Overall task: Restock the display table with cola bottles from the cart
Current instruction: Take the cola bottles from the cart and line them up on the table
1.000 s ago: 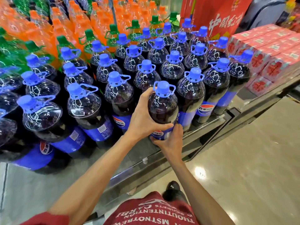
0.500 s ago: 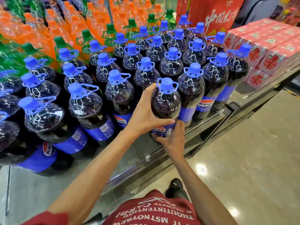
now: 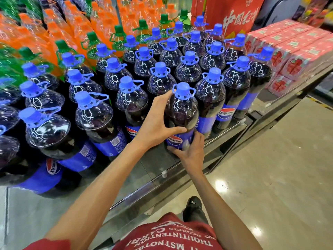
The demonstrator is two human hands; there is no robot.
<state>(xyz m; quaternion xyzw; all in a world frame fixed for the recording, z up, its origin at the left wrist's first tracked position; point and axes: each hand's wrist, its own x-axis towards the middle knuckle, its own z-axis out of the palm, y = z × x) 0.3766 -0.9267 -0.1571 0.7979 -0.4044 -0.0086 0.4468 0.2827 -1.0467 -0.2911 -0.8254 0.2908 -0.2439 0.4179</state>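
Observation:
A large cola bottle with a blue cap and blue label stands upright at the front edge of the metal display table. My left hand grips its left side, thumb across the front above the label. My right hand holds its base and lower label from the right. Several matching cola bottles stand in rows behind and on both sides of it. No cart is in view.
Orange soda bottles and green-capped bottles fill the back of the table. Red drink cartons are stacked at the right, with a red box behind. Polished floor lies to the right of the table edge.
The held bottle has shifted slightly back and right, closer to its neighbour on the right. Both hands keep their hold on it.

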